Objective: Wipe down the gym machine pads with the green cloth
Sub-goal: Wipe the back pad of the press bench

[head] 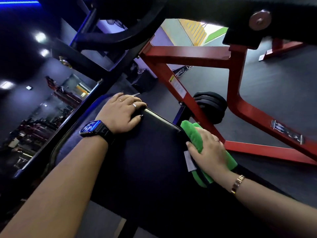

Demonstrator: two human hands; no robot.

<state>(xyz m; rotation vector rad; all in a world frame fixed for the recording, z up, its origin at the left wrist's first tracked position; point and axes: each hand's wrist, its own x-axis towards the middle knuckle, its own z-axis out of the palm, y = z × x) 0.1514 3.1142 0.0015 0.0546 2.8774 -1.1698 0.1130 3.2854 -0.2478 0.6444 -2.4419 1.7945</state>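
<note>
Right hand (210, 152) is pressing cloth (195, 136) against the pad's (151, 160) 3 o'clock edge, fingers together, wrapping it. Pad's long axis is running 11 to 5. Left hand (122, 112), fingers spread, is bracing at 11.

My arms are bare. A black square-faced watch (93, 128) circles my left wrist, rings (134, 105) on those fingers; a gold bracelet (237, 184) circles my right.

Green cloth (194, 134) partly covered by right hand (208, 152); its lower fold wrapped out of sight round pad (145, 160) edge. Pad cut off by bottom edge. Print on red frame (188, 54) stickers too small to be read. Mirror reflections blurred.
</note>
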